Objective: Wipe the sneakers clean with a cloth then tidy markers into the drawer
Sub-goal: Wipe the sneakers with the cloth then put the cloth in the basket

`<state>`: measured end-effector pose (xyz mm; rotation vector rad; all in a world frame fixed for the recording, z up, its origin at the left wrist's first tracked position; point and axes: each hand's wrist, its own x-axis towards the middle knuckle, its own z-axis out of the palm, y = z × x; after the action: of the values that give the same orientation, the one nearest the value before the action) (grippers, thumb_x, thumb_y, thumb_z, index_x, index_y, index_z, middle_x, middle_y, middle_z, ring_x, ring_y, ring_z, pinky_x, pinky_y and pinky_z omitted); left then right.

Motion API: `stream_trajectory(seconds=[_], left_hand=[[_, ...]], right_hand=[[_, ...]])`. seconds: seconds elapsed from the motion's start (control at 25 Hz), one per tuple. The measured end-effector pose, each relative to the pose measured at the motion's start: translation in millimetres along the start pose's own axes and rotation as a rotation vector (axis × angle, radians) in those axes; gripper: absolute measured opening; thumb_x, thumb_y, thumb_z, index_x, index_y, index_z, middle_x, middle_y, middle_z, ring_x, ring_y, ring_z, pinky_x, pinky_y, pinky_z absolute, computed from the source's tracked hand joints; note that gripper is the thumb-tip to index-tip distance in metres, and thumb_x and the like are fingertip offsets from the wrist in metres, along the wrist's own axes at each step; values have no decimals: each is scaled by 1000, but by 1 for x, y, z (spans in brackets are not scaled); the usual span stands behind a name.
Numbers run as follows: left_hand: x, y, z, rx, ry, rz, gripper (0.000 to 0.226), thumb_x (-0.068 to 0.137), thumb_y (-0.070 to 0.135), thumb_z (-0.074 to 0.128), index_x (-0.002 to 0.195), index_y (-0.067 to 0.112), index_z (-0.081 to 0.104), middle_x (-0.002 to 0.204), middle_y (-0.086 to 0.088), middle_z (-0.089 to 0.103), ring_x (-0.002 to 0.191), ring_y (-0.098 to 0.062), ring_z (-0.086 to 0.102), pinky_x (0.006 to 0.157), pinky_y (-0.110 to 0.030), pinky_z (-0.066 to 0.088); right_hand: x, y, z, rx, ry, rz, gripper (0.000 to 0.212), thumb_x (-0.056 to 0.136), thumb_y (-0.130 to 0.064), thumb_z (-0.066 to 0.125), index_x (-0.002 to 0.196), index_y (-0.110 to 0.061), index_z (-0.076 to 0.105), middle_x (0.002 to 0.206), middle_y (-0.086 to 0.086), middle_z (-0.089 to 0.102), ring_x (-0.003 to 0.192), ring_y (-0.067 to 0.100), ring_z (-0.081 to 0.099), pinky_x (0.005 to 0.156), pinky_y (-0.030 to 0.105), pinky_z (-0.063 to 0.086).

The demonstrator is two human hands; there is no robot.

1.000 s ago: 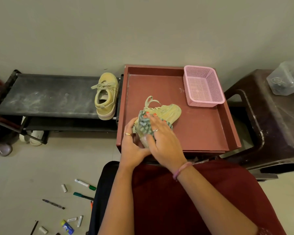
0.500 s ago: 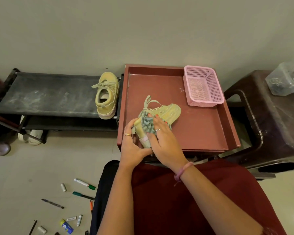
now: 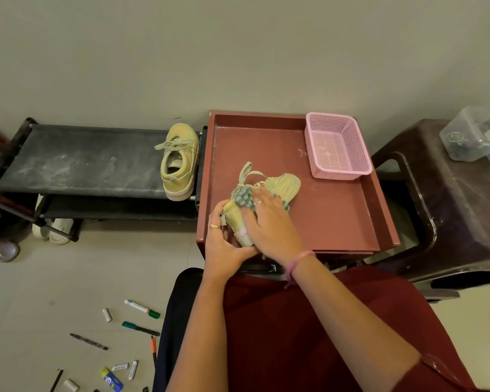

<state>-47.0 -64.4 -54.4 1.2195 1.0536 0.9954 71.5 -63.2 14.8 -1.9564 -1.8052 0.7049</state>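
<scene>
Both hands (image 3: 249,230) work sneaker (image 3: 269,193) and cloth (image 3: 242,197) — near tray's (image 3: 337,222) front-left edge.

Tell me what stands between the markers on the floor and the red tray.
Nothing lies on the bare floor between the markers and the tray, but both hands are taken: left grips the sneaker, right presses the cloth.

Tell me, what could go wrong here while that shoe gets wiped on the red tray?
The sneaker sits near the tray's front edge, gripped by the left hand; a hard push by the right hand with the cloth might slide it off. Its loose laces could snag. Markers scattered on the floor by the person's seat could be stepped on.
</scene>
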Motion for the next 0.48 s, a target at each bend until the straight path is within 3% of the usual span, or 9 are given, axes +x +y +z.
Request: stream_trajectory(seconds=[0.08, 0.2, 0.28, 0.4, 0.48], left_hand=[[-1, 0, 1, 38, -7, 11, 96, 58, -11, 85, 135, 21, 39, 132, -9, 52, 117, -15, 58, 94, -27, 51], [-4, 1, 6, 75, -15, -7, 92, 62, -10, 84, 134, 25, 38, 132, -5, 51, 117, -5, 56, 92, -19, 49], [-3, 0, 4, 53, -13, -37, 95, 59, -7, 86, 135, 26, 39, 133, -7, 53, 120, -12, 57, 94, -26, 50], [-1, -3, 0, 60, -15, -38, 97, 53, 0, 87, 135, 24, 39, 131, -14, 52, 119, -28, 56, 97, -50, 50], [-1, -1, 3, 54, -14, -30, 95, 53, -1, 85, 134, 20, 40, 129, -18, 50, 116, -32, 57, 95, -50, 51]], right_hand=[[-26, 1, 2, 19, 51, -19, 49, 98, -24, 35, 144, -9, 34, 154, 1, 27, 144, 13, 12, 119, 39, 10], [-30, 2, 9, -152, 121, 37, 53, 94, -30, 30, 144, -12, 34, 152, -1, 29, 143, 17, 18, 115, 46, 21], [-16, 0, 12, -221, 109, 83, 54, 93, -33, 28, 142, -14, 38, 152, -2, 29, 143, 18, 17, 112, 50, 24], [15, 7, 9, -251, 48, 187, 50, 95, -34, 30, 139, -14, 43, 154, 0, 26, 144, 22, 14, 113, 54, 20], [36, 13, 2, -283, -5, 244, 50, 95, -35, 30, 137, -13, 46, 156, 1, 23, 145, 25, 11, 114, 56, 14]])
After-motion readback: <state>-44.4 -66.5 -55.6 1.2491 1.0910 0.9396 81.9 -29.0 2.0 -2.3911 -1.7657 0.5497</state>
